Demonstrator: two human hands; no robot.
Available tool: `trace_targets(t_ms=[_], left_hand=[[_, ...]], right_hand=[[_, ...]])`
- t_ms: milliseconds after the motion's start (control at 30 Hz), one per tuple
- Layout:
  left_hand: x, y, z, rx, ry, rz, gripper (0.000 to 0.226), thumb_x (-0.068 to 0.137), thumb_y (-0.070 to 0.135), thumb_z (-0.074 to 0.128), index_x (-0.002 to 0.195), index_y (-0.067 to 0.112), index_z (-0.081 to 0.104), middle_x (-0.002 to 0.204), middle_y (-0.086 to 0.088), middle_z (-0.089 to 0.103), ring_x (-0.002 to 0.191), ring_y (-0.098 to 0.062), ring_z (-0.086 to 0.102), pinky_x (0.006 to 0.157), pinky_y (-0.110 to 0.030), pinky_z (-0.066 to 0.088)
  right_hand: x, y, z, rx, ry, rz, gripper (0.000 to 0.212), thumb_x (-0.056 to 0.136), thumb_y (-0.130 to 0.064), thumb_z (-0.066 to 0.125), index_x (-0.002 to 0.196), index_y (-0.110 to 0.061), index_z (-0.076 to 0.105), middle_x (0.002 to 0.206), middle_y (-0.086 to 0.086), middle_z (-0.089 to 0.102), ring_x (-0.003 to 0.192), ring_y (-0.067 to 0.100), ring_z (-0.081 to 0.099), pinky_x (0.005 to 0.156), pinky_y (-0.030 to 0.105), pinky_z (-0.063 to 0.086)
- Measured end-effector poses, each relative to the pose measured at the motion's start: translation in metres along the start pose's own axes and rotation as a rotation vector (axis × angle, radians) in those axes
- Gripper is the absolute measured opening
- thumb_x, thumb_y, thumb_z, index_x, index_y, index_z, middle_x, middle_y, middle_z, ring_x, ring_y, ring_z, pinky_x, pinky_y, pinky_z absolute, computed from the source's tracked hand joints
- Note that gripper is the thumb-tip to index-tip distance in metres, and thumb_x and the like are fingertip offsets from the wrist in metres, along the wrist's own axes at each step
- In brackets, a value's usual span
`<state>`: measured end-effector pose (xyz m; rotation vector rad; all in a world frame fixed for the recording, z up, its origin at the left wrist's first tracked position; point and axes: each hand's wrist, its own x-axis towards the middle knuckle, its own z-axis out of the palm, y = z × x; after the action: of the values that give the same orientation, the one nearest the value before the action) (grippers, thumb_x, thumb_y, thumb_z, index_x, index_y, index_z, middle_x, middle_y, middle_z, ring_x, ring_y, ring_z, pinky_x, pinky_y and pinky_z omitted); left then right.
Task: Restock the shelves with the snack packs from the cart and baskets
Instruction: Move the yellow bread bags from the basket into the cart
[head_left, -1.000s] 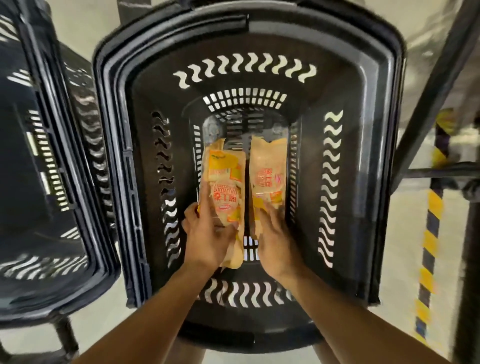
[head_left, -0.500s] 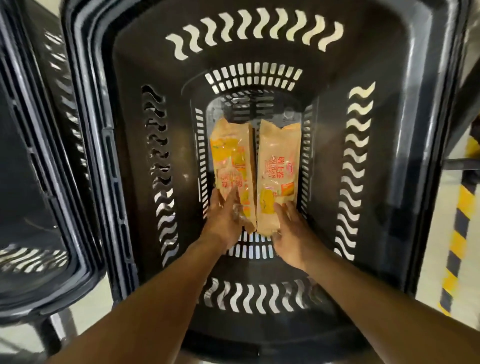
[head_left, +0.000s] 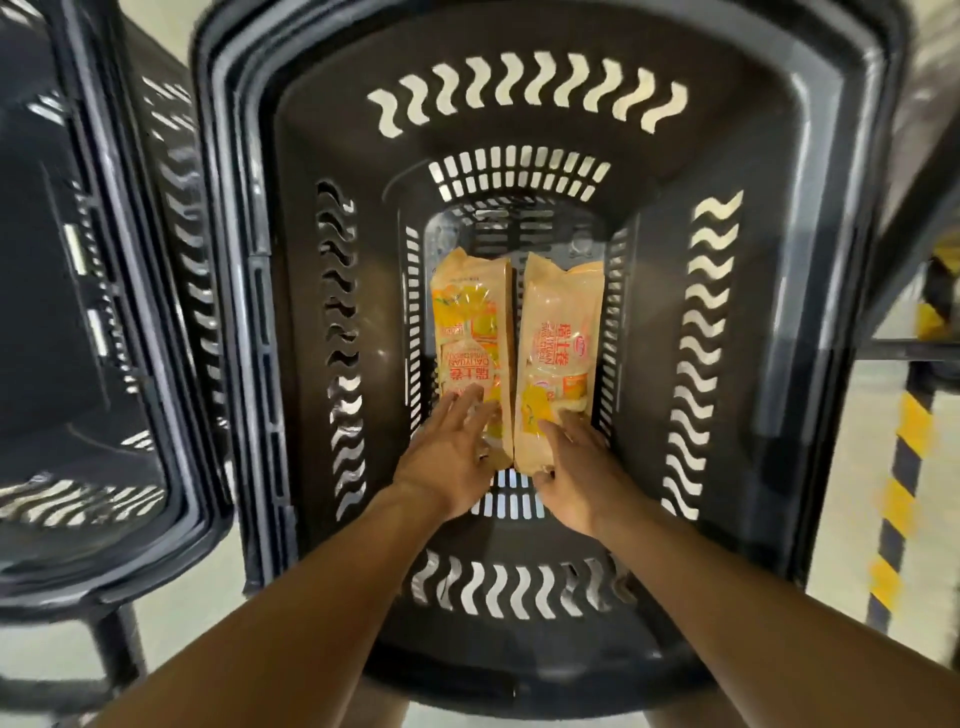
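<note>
Two orange-and-yellow snack packs lie side by side, lengthwise, on the floor of a deep black plastic basket (head_left: 769, 291). My left hand (head_left: 449, 452) rests with straight, spread fingers on the near end of the left snack pack (head_left: 470, 322). My right hand (head_left: 579, 467) covers the near end of the right snack pack (head_left: 561, 322), fingers on top and thumb tucked at its near edge. Both forearms reach down into the basket from the bottom of the view.
A second black basket (head_left: 135, 332) stands close on the left, its inside dark. At the right, a dark metal shelf frame (head_left: 930, 202) and a yellow-and-black striped post (head_left: 904, 493) rise from pale floor.
The view has dropped closer into the basket. Both hands have slid forward over the near ends of the packs, which now lie flatter and straighter.
</note>
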<state>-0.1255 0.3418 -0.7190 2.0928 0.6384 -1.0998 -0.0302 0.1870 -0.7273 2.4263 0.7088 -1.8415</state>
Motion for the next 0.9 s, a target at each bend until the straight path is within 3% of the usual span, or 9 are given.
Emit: trace_targets(t_ms=[100,200,333,433,533,633,800,900], left_hand=[[-0.045,0.014,-0.035,0.026,0.073,0.006,0.073,0.104,0.033,0.048,0.162,0.032,0.004,0.17,0.007,-0.005,0.156,-0.019,-0.006,0.127,-0.037,0.003],[-0.108,0.036,-0.084,-0.01,0.153,0.026,0.07,0.103,0.035,0.05,0.162,0.028,0.012,0.17,0.004,0.003,0.156,-0.022,0.001,0.127,-0.037,0.005],[-0.209,0.065,-0.155,0.001,0.249,0.093,0.069,0.102,0.038,0.05,0.162,0.026,0.017,0.169,0.004,0.008,0.156,-0.024,0.002,0.127,-0.037,0.003],[-0.288,0.082,-0.205,0.06,0.292,0.167,0.072,0.094,0.049,0.039,0.16,0.024,0.023,0.168,0.001,0.015,0.156,-0.027,0.008,0.126,-0.037,0.0],[-0.357,0.094,-0.245,0.159,0.35,0.266,0.074,0.087,0.048,0.032,0.155,0.019,0.038,0.162,-0.008,0.033,0.151,-0.037,0.024,0.123,-0.055,0.02],[-0.414,0.103,-0.273,0.197,0.373,0.326,0.073,0.088,0.049,0.035,0.15,0.012,0.048,0.154,-0.015,0.045,0.142,-0.044,0.037,0.116,-0.061,0.031],[-0.479,0.124,-0.294,0.329,0.432,0.355,0.065,0.091,0.039,0.06,0.151,0.018,0.045,0.158,-0.009,0.041,0.145,-0.042,0.032,0.12,-0.059,0.021],[-0.501,0.152,-0.289,0.392,0.429,0.333,0.067,0.092,0.043,0.05,0.154,0.019,0.041,0.161,-0.009,0.037,0.149,-0.04,0.027,0.123,-0.055,0.017]], right_hand=[[-0.046,-0.021,-0.025,0.044,0.088,-0.044,0.066,0.101,-0.031,0.053,0.159,-0.021,0.023,0.167,0.0,0.013,0.154,0.022,0.013,0.123,0.042,0.023],[-0.113,-0.045,-0.059,0.042,0.204,-0.12,0.062,0.1,-0.028,0.055,0.157,-0.019,0.031,0.163,0.001,0.027,0.15,0.02,0.025,0.122,0.034,0.023],[-0.22,-0.078,-0.109,0.111,0.319,-0.174,0.064,0.098,-0.026,0.059,0.156,-0.018,0.033,0.162,0.001,0.031,0.15,0.019,0.025,0.123,0.031,0.018],[-0.304,-0.104,-0.143,0.113,0.359,-0.183,0.06,0.1,-0.025,0.056,0.156,-0.018,0.033,0.161,0.002,0.031,0.149,0.02,0.026,0.121,0.029,0.018],[-0.384,-0.126,-0.167,0.115,0.384,-0.189,0.061,0.1,-0.023,0.056,0.156,-0.019,0.033,0.16,0.0,0.033,0.148,0.023,0.028,0.12,0.032,0.023],[-0.454,-0.14,-0.177,0.117,0.46,-0.2,0.059,0.098,-0.019,0.058,0.153,-0.018,0.038,0.156,0.005,0.039,0.145,0.027,0.034,0.118,0.033,0.028],[-0.534,-0.138,-0.182,0.139,0.512,-0.214,0.057,0.103,-0.029,0.053,0.155,-0.017,0.035,0.159,0.005,0.035,0.148,0.025,0.028,0.121,0.036,0.025],[-0.571,-0.117,-0.179,0.154,0.56,-0.232,0.056,0.103,-0.028,0.054,0.154,-0.016,0.035,0.16,0.004,0.033,0.148,0.024,0.027,0.12,0.033,0.023]])
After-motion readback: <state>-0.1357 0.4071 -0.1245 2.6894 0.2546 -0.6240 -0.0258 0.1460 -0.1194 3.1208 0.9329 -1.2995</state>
